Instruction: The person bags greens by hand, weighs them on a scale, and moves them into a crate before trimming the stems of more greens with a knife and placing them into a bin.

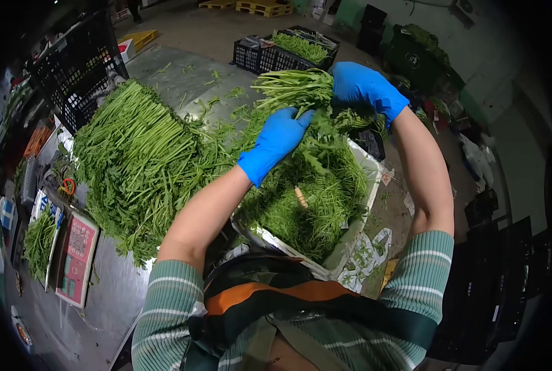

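Note:
Both hands wear blue gloves. My left hand (279,137) is closed around a bunch of leafy greens (291,86), its thumb pressed against the stems. The bunch lies with its pale green stem ends to the left and its leaves towards the right. At the leafy side, my right hand (361,86) is curled with its fingertips mostly hidden; it seems to grip the leaves. Below the hands stands a white foam box (370,179) full of loose leaves and trimmings. To the left, a large pile of leafy greens (137,142) rests on the metal table (161,68).
A pink-and-white scale (78,256) with greens on its pan sits at the left, near orange-handled scissors (69,186). A black crate (81,71) stands behind the pile. Another black crate (248,57) holds stems at the back. A green bin (412,59) is far right.

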The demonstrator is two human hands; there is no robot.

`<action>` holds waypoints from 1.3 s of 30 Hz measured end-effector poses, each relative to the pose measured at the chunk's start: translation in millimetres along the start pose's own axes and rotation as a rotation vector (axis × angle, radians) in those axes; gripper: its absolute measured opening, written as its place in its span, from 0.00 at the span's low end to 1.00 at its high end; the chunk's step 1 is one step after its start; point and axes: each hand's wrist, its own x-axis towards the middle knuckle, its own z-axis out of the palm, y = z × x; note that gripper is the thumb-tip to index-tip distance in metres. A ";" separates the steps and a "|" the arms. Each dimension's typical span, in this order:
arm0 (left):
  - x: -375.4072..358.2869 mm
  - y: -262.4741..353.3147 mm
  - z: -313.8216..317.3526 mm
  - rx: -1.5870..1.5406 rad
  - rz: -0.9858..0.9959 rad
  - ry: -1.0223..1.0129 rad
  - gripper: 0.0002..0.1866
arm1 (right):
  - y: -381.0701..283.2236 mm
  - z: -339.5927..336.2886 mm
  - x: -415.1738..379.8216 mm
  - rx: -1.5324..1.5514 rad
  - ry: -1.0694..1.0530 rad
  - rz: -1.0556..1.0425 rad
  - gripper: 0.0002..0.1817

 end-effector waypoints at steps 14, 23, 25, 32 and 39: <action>-19.9 -65.0 -53.7 0.310 0.355 0.176 0.28 | 41.5 34.8 -34.5 -0.490 0.552 -0.234 0.10; -24.3 -21.5 -62.1 0.419 0.897 -0.096 0.09 | 43.5 59.5 -43.7 -0.807 0.949 -0.686 0.19; -21.0 -62.3 -74.8 0.597 0.652 -0.187 0.10 | 59.8 62.3 -55.9 -0.757 0.972 -0.604 0.18; -5.6 -10.8 -49.4 -0.377 0.428 -0.334 0.28 | 36.5 53.1 -58.7 -0.655 1.039 -0.655 0.20; -24.1 -2.9 -42.4 -0.293 -0.159 -0.467 0.21 | 54.7 69.5 -57.0 -0.624 0.934 -0.568 0.22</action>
